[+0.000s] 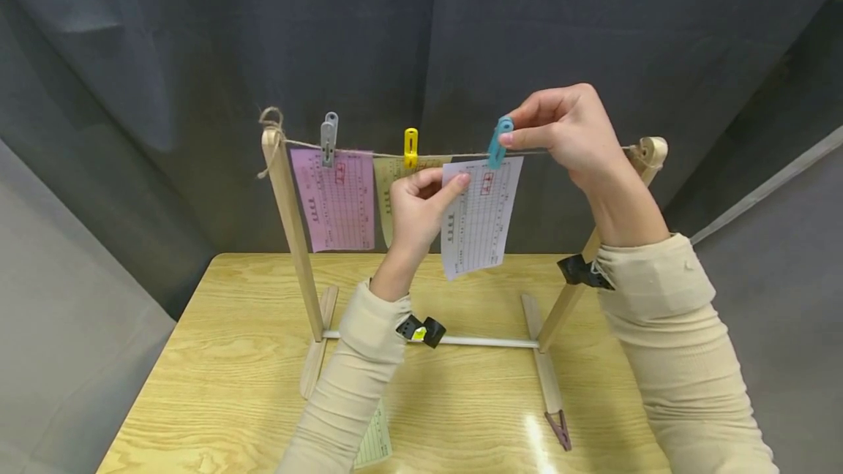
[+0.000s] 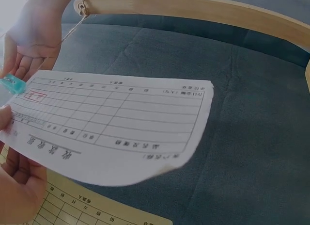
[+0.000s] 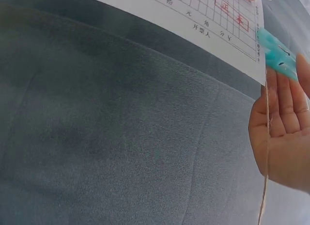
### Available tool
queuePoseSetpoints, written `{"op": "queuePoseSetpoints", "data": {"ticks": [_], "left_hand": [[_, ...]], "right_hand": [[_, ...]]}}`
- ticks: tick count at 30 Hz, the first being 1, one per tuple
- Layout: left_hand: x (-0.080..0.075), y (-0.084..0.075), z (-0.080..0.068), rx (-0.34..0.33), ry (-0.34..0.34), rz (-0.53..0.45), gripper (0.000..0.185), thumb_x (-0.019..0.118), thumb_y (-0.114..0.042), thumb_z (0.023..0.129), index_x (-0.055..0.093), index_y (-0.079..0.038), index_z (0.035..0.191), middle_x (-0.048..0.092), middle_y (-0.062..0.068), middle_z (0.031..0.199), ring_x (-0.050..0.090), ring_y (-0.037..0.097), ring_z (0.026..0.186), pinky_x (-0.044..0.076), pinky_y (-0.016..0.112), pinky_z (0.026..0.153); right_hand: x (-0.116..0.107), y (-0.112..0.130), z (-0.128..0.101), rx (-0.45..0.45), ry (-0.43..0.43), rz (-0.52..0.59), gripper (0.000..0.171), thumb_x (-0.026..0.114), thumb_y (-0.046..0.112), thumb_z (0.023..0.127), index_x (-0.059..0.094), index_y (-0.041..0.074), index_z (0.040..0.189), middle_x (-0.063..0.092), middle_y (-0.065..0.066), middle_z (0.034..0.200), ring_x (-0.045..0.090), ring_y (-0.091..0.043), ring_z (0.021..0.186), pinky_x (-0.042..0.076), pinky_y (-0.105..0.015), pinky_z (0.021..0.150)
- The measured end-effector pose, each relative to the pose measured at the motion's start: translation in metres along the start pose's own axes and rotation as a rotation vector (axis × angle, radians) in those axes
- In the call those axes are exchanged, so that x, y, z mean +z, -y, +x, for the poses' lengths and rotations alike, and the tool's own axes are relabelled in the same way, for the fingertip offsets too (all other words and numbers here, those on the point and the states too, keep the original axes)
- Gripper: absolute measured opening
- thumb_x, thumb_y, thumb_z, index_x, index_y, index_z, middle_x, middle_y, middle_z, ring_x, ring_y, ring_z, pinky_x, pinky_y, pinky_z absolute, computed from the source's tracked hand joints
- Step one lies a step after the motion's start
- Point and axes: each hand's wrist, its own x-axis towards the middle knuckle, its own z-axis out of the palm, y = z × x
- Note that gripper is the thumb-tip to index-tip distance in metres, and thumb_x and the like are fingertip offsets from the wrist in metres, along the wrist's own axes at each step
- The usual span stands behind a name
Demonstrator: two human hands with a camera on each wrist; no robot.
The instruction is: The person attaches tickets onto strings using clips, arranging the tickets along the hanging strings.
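Note:
A white receipt slip with a red stamp hangs at the twine line. My left hand pinches its left edge near the top, thumb in front. At the slip's top edge is a blue clothespin, upright on the line, its upper end between the thumb and fingers of my right hand. In the left wrist view the clothespin sits over the slip's end, close to the stamp. How far its tips bite on paper and twine cannot be made out.
A pink slip hangs under a grey clothespin, a yellow slip under a yellow clothespin. The line spans a wooden frame on a table. A greenish slip and a dark clothespin lie in front.

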Motion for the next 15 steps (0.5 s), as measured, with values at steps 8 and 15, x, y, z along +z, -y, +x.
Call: {"op": "queuePoseSetpoints", "data": {"ticks": [8, 15], "left_hand": [[0.0015, 0.0010, 0.0031, -0.036, 0.006, -0.018, 0.015, 0.068, 0.005, 0.077, 0.064, 0.015, 0.088, 0.066, 0.023, 0.080, 0.060, 0.007, 0.063, 0.049, 0.022, 0.056], [0.0038, 0.0005, 0.0034, -0.059, -0.010, -0.034, 0.016, 0.068, 0.004, 0.077, 0.065, 0.015, 0.088, 0.066, 0.021, 0.080, 0.060, 0.008, 0.063, 0.049, 0.023, 0.057]], "right_hand": [[-0.0030, -0.0004, -0.0005, 0.049, 0.054, -0.137, 0.007, 0.070, -0.008, 0.073, 0.069, -0.004, 0.078, 0.067, -0.003, 0.068, 0.060, -0.015, 0.064, 0.049, -0.025, 0.062], [-0.0002, -0.0003, 0.0007, 0.093, 0.095, -0.241, 0.017, 0.071, -0.004, 0.074, 0.067, -0.007, 0.090, 0.068, -0.004, 0.076, 0.063, -0.015, 0.068, 0.050, -0.025, 0.064]]}}
